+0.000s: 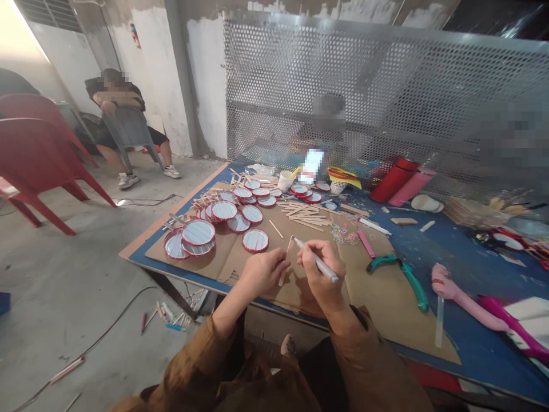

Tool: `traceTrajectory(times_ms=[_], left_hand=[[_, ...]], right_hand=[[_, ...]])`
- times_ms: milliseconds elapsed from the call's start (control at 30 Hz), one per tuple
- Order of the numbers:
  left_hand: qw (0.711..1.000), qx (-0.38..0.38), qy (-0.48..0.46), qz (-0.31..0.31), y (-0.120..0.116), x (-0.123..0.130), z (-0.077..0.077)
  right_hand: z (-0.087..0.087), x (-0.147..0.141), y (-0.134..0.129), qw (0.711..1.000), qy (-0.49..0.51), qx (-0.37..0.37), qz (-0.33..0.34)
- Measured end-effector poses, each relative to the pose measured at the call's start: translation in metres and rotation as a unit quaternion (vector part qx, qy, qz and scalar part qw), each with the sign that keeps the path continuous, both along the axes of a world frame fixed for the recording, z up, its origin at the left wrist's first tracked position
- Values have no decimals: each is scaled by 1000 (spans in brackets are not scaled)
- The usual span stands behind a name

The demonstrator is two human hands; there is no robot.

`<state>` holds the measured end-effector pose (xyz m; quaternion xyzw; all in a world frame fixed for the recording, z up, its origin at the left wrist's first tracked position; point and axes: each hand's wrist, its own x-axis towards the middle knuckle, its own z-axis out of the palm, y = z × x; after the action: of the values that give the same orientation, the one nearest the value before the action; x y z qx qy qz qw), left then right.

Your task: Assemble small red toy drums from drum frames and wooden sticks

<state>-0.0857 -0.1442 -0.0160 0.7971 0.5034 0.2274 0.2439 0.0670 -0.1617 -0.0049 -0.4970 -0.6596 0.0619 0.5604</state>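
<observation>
My left hand [263, 272] pinches a thin wooden stick [286, 263] upright against the brown cardboard sheet [253, 246]. My right hand [323, 269] grips a white marker pen [319, 260], its tip close to the stick's upper end. Left of my hands lie several round red-rimmed discs [198, 233] with pale striped faces. More of these discs [261, 192] spread toward the back. A single disc [255, 240] sits nearest my left hand. Loose wooden sticks [306, 217] lie in a pile beyond my right hand.
Teal-handled pliers [401, 280] and pink tools [463, 300] lie on the blue table [429, 337]. Red and pink bottles [394, 180] stand at the back, before a perforated metal screen [343, 74]. A seated person [120, 114] and red chairs [34, 154] are left, beyond the table edge.
</observation>
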Motion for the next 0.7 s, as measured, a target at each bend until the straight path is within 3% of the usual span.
traceTrajectory(times_ms=[700], left_hand=[[1000,-5,5,0,-2,0,4]], right_hand=[[-1,0,-1,1000,-7,-11,7]])
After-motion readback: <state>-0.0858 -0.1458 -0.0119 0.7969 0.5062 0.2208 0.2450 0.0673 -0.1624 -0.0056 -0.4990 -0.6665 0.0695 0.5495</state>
